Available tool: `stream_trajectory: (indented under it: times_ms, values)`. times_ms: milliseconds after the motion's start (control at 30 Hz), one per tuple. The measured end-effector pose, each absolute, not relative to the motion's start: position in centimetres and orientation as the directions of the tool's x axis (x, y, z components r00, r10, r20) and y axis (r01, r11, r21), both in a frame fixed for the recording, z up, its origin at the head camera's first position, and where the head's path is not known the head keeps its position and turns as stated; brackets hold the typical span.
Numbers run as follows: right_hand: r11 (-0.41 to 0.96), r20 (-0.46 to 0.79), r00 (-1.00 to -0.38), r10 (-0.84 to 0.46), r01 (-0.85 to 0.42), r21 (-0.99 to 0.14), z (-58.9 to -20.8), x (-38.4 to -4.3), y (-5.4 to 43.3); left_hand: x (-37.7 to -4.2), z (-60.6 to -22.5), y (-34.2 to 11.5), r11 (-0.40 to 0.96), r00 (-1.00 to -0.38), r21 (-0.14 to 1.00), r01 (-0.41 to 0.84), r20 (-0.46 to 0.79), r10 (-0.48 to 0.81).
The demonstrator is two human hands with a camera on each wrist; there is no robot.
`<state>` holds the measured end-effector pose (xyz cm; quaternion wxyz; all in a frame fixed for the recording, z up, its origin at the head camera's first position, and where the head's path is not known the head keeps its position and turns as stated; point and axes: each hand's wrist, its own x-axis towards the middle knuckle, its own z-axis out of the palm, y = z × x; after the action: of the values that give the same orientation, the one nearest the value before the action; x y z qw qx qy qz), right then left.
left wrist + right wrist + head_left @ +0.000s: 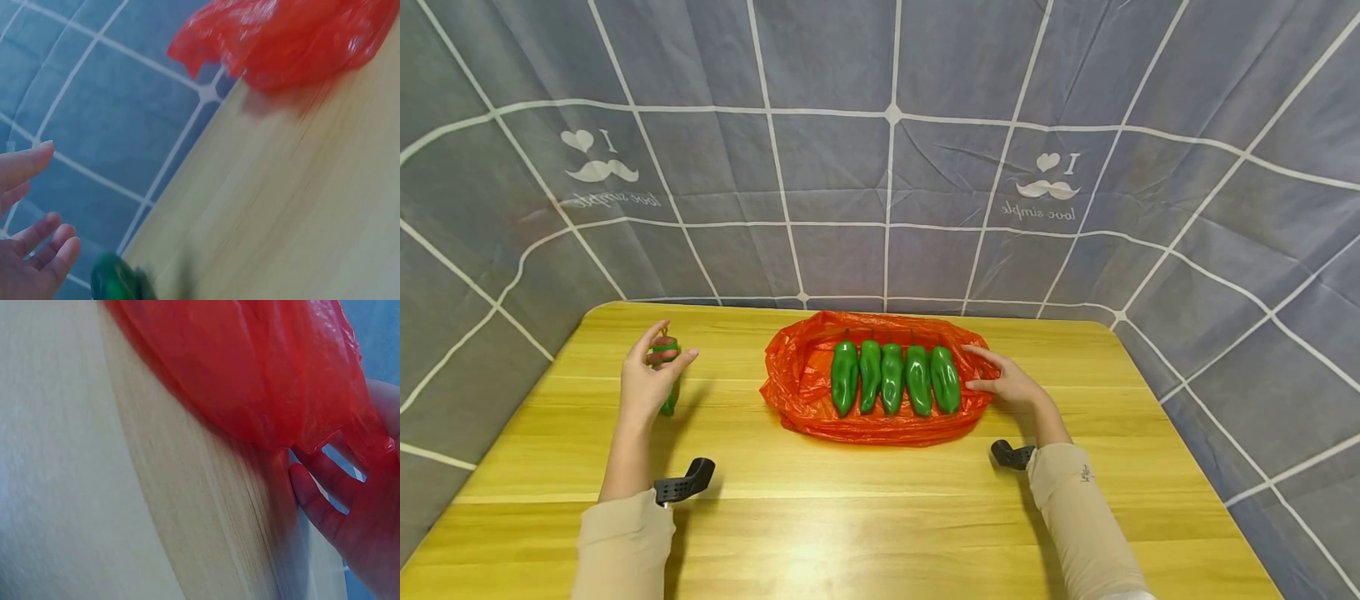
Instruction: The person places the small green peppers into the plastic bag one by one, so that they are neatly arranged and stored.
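Several green peppers (891, 379) lie side by side in a row in a red plastic bag (793, 417) spread open on the table, stems toward the back. My right hand (1015, 385) grips the bag's right rim, its thumb and fingers at the film. In the right wrist view the red film (250, 394) stretches to that hand (369, 506). My left hand (647, 375), fingers parted, hovers over another green pepper (670, 400) at the table's left. The left wrist view shows a green pepper (112, 278) beside the spread fingers. A reddish patch with a green band behind the fingers is unclear.
The wooden table (850, 517) reaches back to a grey-blue cloth curtain (827, 167) with white lines. Each wrist carries a black camera mount (685, 482). Bare wood lies between the left hand and the bag.
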<state>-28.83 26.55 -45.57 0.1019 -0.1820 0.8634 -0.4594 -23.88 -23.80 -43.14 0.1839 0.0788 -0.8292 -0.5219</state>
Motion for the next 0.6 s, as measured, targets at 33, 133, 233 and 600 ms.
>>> stream_trajectory:
  times_ms: [33, 133, 233, 600]
  values:
    - [0.514, -0.008, -0.913, -0.409, -0.223, -0.828, -45.6, -28.8, 26.6, -23.9, -43.3, -24.1, 0.435, -0.918, 0.899, 0.049, 0.212, -0.334]
    - [0.510, -0.009, -0.913, -0.408, -0.220, -0.832, -45.7, -28.9, 26.6, -24.0, -43.7, -25.1, 0.413, -0.907, 0.911, 0.004, 0.177, -0.381]
    - [0.509, -0.006, -0.912, -0.409, -0.223, -0.831, -45.8, -29.0, 26.6, -24.2, -44.3, -25.8, 0.386, -0.894, 0.922, -0.036, 0.143, -0.425]
    - [0.513, 0.001, -0.914, -0.405, -0.229, -0.827, -46.1, -29.0, 26.7, -24.4, -46.5, -27.2, 0.444, -0.888, 0.888, -0.119, 0.105, -0.448]
